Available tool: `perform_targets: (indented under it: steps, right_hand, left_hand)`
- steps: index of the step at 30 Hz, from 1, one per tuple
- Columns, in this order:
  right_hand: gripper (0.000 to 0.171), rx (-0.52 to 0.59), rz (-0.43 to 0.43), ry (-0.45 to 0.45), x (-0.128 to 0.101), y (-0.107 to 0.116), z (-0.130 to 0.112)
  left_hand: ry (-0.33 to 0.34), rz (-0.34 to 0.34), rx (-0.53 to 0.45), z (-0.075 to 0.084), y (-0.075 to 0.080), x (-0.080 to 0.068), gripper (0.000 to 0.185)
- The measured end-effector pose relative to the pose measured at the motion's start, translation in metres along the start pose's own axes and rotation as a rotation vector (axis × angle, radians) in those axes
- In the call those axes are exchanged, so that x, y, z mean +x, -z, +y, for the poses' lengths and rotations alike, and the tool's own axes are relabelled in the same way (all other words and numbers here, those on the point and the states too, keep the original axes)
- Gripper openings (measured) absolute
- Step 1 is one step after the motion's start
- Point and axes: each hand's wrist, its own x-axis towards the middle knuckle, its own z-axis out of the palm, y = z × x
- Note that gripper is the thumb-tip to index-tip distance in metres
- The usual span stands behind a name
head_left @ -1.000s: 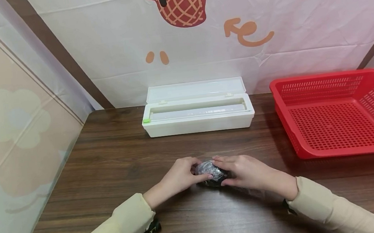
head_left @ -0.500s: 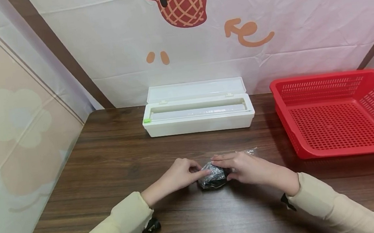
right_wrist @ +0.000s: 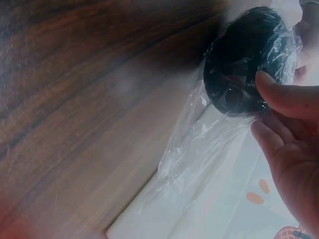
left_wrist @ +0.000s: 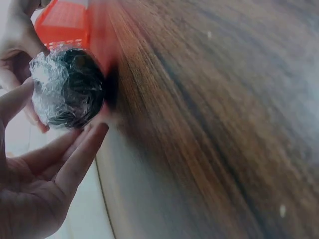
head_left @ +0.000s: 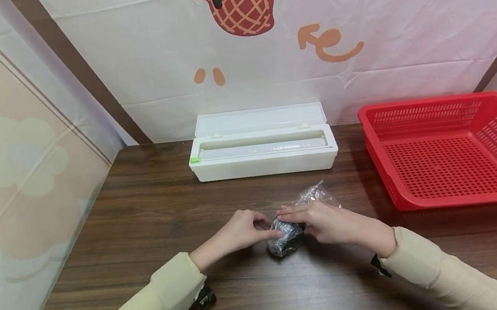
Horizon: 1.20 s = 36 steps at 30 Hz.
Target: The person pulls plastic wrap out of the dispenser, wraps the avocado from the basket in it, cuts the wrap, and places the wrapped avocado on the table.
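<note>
A dark rounded object, wrapped in crinkled cling film, is between both hands just above or on the table; the film hides its exact kind. My left hand holds its left side, thumb over the top and fingers behind. From the right, my right hand grips it, its thumb on the dark side in the right wrist view. A loose tail of cling film sticks out behind the right hand. In the left wrist view the wrapped object shows many film layers.
A white cling film dispenser stands at the back of the wooden table, lid raised, a film roll inside and a green cutter at its left end. A red plastic basket stands at the right. A printed cloth hangs behind.
Between my hands the wrapped object has turned. Its loose film tail has swung from below the right hand to behind it. Both hands stay nearly in place.
</note>
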Motion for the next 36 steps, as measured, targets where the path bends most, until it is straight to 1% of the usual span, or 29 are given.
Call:
perform_targets:
  steps: [3, 7, 13, 18, 21, 26, 28, 31, 33, 34, 36]
  right_hand:
    - [0.058, 0.006, -0.006, -0.002, 0.001, 0.0, 0.001]
    - [0.059, 0.0, -0.007, 0.007, 0.002, -0.001, 0.001]
    - [0.058, -0.014, 0.011, 0.041, 0.003, -0.002, 0.003]
    - [0.059, -0.014, 0.051, 0.079, 0.003, -0.004, 0.006]
    - [0.058, -0.019, 0.083, 0.106, 0.003, -0.004, 0.008]
    - [0.056, -0.018, 0.115, 0.124, 0.002, -0.005, 0.009]
    - [0.055, -0.012, 0.125, 0.102, 0.001, -0.005, 0.009]
    - [0.055, 0.003, 0.166, 0.03, 0.0, -0.005, 0.008]
    - [0.055, 0.014, 0.218, -0.046, -0.001, -0.005, 0.008]
    - [0.053, 0.02, 0.253, -0.089, -0.001, -0.005, 0.007]
    - [0.046, 0.066, 0.329, -0.198, -0.002, -0.003, 0.005]
  left_hand:
    - [0.011, -0.016, -0.055, 0.002, 0.0, 0.002, 0.047]
    - [0.03, -0.047, -0.135, 0.002, 0.001, 0.006, 0.051]
    - [0.088, -0.07, -0.237, 0.001, 0.001, 0.012, 0.053]
    - [0.107, -0.063, -0.267, 0.001, 0.001, 0.012, 0.05]
    - [0.123, -0.055, -0.27, 0.001, 0.0, 0.013, 0.049]
    - [0.175, -0.041, -0.285, 0.002, -0.003, 0.014, 0.051]
    - [0.192, -0.039, -0.294, 0.003, -0.004, 0.013, 0.052]
    - [0.211, -0.041, -0.304, 0.003, -0.004, 0.013, 0.054]
    - [0.218, -0.043, -0.311, 0.003, -0.005, 0.012, 0.054]
    - [0.226, -0.045, -0.32, 0.002, -0.005, 0.012, 0.055]
    - [0.235, -0.047, -0.334, 0.002, -0.005, 0.012, 0.055]
